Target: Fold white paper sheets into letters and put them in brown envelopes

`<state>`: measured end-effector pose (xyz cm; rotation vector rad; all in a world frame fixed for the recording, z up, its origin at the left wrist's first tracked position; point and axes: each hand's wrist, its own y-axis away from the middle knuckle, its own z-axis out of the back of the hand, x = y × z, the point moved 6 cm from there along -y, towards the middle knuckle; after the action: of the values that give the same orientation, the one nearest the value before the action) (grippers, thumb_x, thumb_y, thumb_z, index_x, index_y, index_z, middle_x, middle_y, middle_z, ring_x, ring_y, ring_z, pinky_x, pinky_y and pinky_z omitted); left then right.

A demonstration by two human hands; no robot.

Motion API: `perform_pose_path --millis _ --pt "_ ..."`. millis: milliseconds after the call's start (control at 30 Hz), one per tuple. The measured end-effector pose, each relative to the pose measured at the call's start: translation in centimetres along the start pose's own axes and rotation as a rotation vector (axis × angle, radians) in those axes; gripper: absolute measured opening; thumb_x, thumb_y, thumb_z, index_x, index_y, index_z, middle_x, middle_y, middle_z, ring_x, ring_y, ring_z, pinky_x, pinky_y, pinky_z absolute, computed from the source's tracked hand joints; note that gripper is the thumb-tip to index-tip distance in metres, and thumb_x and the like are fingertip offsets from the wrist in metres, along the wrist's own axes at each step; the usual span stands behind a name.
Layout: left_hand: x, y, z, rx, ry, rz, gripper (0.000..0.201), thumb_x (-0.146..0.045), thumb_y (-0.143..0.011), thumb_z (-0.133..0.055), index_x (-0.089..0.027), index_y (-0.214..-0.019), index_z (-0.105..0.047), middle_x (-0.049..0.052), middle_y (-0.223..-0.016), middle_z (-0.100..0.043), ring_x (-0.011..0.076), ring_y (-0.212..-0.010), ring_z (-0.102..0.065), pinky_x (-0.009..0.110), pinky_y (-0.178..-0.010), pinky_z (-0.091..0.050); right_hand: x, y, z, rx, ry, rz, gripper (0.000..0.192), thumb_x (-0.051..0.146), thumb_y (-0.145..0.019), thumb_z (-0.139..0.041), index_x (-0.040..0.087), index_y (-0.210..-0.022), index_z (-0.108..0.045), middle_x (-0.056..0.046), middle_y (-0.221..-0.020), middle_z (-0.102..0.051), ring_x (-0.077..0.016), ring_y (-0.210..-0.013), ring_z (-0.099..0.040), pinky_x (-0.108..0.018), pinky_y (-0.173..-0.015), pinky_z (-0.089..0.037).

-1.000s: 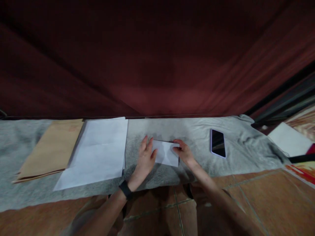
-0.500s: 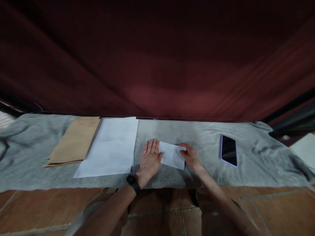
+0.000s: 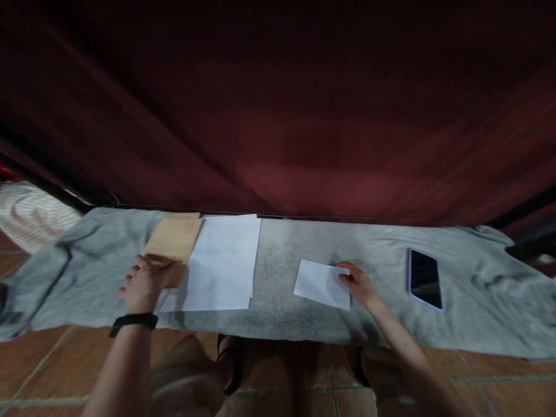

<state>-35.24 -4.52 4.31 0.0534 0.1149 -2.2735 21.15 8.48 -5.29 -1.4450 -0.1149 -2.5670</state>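
Observation:
A small folded white paper [image 3: 320,282] lies on the grey cloth. My right hand [image 3: 358,285] pinches its far right corner between thumb and fingers. At the left, my left hand [image 3: 145,282], with a black band on the wrist, is over the near part of the brown paper envelopes [image 3: 174,234]. Its fingers are spread and its thumb points right across the brown paper; whether it presses on them is hard to see. Larger white sheets [image 3: 223,263] lie just right of the envelopes, partly overlapping one another.
A phone [image 3: 425,278] in a pale purple case lies on the right of the grey cloth [image 3: 278,318]. Dark red fabric [image 3: 304,145] hangs behind the cloth's far edge. My legs and the tiled floor [image 3: 47,368] show below.
My left hand has left the small folded paper and moved left to the brown envelopes. My right hand still holds the paper's corner. The whole view has shifted slightly.

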Motion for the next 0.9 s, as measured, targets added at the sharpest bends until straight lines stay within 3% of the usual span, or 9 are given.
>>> perform_pose_path --millis 100,333,467,533,600,667,767,833,900 --pt "0.4 1.6 0.3 0.152 0.072 0.127 0.087 -0.072 -0.086 -0.047 -0.005 -0.14 -0.037 0.034 -0.145 -0.045 0.0482 -0.135 -0.042 0.061 -0.099 -0.038 -0.4 0.1 0.0 0.013 0.035 -0.001 0.039 0.039 -0.078 -0.053 0.021 -0.109 -0.07 -0.002 -0.079 -0.07 -0.0199 -0.065 -0.059 -0.032 -0.063 -0.046" --pt "0.9 0.9 2.3 0.026 0.108 0.155 0.09 -0.072 -0.076 -0.059 0.0 -0.128 -0.046 0.041 -0.134 -0.049 0.0502 -0.127 -0.047 0.063 -0.098 -0.032 0.6 0.1 0.5 -0.053 0.143 0.007 0.04 0.043 -0.081 -0.05 0.02 -0.104 -0.073 -0.007 -0.084 -0.073 -0.02 -0.06 -0.059 -0.034 -0.062 -0.048" --pt "2.7 0.1 3.6 -0.07 0.33 0.219 0.048 -0.055 -0.067 -0.074 -0.016 -0.092 -0.059 0.015 -0.093 -0.069 0.0426 -0.105 -0.06 0.069 -0.097 -0.032 0.8 0.2 0.5 -0.073 0.172 0.019 0.037 0.043 -0.082 -0.05 0.022 -0.102 -0.073 -0.006 -0.084 -0.073 -0.0225 -0.066 -0.064 -0.037 -0.068 -0.051" --pt "3.1 0.4 5.4 -0.148 0.366 0.248 0.033 -0.044 -0.065 -0.076 -0.019 -0.076 -0.057 0.004 -0.068 -0.061 0.0389 -0.095 -0.062 0.067 -0.095 -0.036 0.8 0.3 0.4 -0.072 0.178 0.031 0.036 0.041 -0.084 -0.049 0.022 -0.105 -0.072 -0.007 -0.086 -0.072 -0.0242 -0.072 -0.067 -0.038 -0.073 -0.053" --pt "2.7 1.1 8.1 -0.281 0.402 0.26 0.025 -0.035 -0.065 -0.075 -0.02 -0.077 -0.058 0.002 -0.064 -0.057 0.0359 -0.091 -0.063 0.061 -0.09 -0.045 1.1 0.4 0.4 -0.086 0.19 0.054 0.036 0.039 -0.087 -0.048 0.021 -0.108 -0.071 -0.008 -0.093 -0.072 -0.0257 -0.08 -0.068 -0.041 -0.079 -0.054" --pt "1.2 2.4 11.0 -0.501 0.49 0.257 0.023 -0.027 -0.066 -0.071 -0.019 -0.086 -0.061 0.005 -0.079 -0.067 0.0318 -0.09 -0.064 0.057 -0.089 -0.049 2.0 0.6 0.7 -0.13 0.209 0.092 0.036 0.036 -0.089 -0.047 0.021 -0.113 -0.069 -0.011 -0.103 -0.07 -0.0272 -0.09 -0.068 -0.045 -0.087 -0.054" --pt "-4.7 5.0 12.2 -0.635 0.932 -0.004 0.031 -0.028 -0.067 -0.073 -0.016 -0.094 -0.062 0.007 -0.1 -0.072 0.0243 -0.094 -0.065 0.046 -0.094 -0.051 4.3 0.8 1.0 -0.22 0.17 0.181 0.034 0.035 -0.091 -0.051 0.023 -0.118 -0.068 -0.013 -0.121 -0.064 -0.0296 -0.115 -0.061 -0.049 -0.104 -0.046" --pt "-10.1 7.2 10.0 -0.418 1.46 -0.165 0.036 -0.034 -0.073 -0.075 -0.017 -0.102 -0.064 0.005 -0.107 -0.074 0.0204 -0.1 -0.066 0.04 -0.098 -0.051 5.9 1.1 0.6 -0.219 0.035 0.205 0.033 0.038 -0.091 -0.056 0.025 -0.119 -0.068 -0.011 -0.128 -0.062 -0.0293 -0.125 -0.055 -0.049 -0.111 -0.04" --pt "-16.5 10.4 6.1 0.061 1.723 -0.243 0.039 -0.038 -0.072 -0.079 -0.018 -0.103 -0.067 0.006 -0.108 -0.075 0.0209 -0.101 -0.068 0.038 -0.098 -0.052 6.8 1.3 -0.9 -0.118 -0.213 0.124 0.034 0.044 -0.091 -0.06 0.026 -0.119 -0.068 -0.009 -0.124 -0.066 -0.0271 -0.119 -0.059 -0.047 -0.11 -0.042"
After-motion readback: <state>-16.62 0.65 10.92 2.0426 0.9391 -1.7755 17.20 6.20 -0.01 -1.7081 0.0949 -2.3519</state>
